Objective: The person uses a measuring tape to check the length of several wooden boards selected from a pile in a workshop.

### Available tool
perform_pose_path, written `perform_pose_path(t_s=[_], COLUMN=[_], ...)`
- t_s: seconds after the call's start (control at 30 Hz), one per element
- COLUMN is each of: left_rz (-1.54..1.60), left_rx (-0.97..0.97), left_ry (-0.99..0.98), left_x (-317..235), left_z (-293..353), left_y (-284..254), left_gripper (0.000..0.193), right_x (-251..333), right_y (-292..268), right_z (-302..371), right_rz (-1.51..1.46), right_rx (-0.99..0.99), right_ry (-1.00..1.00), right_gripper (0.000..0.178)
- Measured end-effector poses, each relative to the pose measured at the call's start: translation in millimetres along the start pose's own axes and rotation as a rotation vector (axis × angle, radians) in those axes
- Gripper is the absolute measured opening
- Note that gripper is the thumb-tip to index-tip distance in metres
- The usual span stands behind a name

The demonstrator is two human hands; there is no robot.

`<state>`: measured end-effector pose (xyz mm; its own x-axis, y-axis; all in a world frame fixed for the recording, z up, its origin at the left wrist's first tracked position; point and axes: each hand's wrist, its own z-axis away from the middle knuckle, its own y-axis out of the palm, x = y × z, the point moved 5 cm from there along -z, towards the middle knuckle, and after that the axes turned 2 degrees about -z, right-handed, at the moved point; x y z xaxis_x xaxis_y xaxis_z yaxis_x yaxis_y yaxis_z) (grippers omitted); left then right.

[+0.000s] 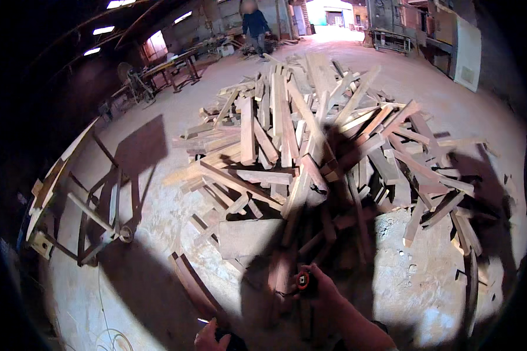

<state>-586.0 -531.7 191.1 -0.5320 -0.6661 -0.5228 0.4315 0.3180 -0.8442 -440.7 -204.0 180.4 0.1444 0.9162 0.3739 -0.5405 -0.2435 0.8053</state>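
Small round tool with a red-orange centre and dark casing, possibly a tape measure though too small and shadowed to tell, grasped in the right hand, fingers clenched about it, held low in the view just before the near edge of the timber heap; left hand at the lower edge, curled about a dark object whose kind cannot be told, a thin pale sliver showing just above the knuckles. Heap of loose sawn timber offcuts on the concrete floor, pieces crossing at every angle, several leaning or bridging others; the person's shadow falls across its near side.

Judged hazards: the pieces rest on one another without order, so drawing one out could set neighbours sliding onto hands or feet; curved dark strips and stray offcuts on the floor beside the feet could trip; shadow hides the near pieces, so splinters or nails could go unseen.

Containers: none visible; the timber lies unboxed. Metal frame stand to the left; benches and another person well apart at the far end.
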Motion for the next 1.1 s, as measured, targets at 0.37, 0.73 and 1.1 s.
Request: perform_pose_path(t_s=[0.37, 0.73, 1.1], left_rz=[-0.354, -0.149, -0.230], left_rx=[0.121, 0.305, 0.449], left_ry=[0.304, 0.287, 0.047], left_x=[-43.6, -65.5, -90.6], left_z=[-9.7, 26.6, 125.8], left_y=[-25.5, -61.6, -106.6], left_gripper=[0.059, 0.056, 0.069], right_x=[-35.9, -116.3, -82.5], right_y=[37.2, 17.7, 96.2], right_z=[10.5, 25.0, 247.8], right_rz=[0.263, 0.278, 0.043], right_rx=[-0.090, -0.288, -0.643], right_ry=[-0.013, 0.299, 0.383], right_gripper=[0.039, 0.023, 0.028])
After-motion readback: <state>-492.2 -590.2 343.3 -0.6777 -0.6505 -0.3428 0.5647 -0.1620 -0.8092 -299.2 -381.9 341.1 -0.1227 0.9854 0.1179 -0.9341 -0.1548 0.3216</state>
